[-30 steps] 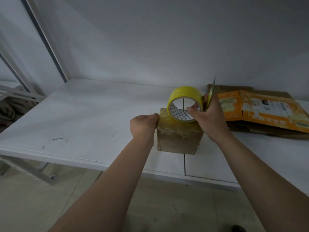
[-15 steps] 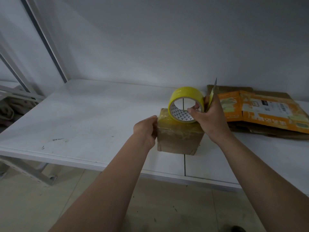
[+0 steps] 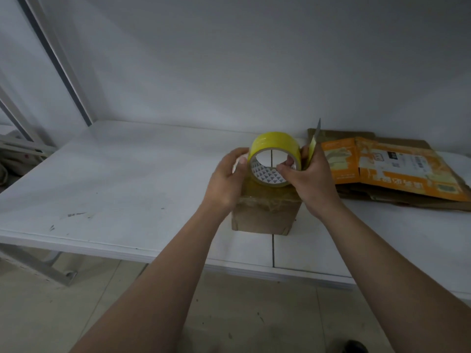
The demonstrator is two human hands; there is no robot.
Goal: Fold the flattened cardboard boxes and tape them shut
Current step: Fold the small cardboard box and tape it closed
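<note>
A small brown cardboard box stands folded near the front edge of the white table, with shiny tape across its top. A yellow tape roll stands on edge on the box top. My right hand grips the roll's right rim, fingers hooked into the core, and also holds a thin blade pointing up. My left hand has its fingers on the roll's left side, palm over the box's upper left corner.
Several flattened cardboard boxes, orange-printed on top, lie stacked at the right back of the table against the wall. A metal frame post rises at the left. Tiled floor lies below the table's front edge.
My left hand has risen from the box's left side to the left side of the tape roll. My right hand holds the roll and blade in about the same place.
</note>
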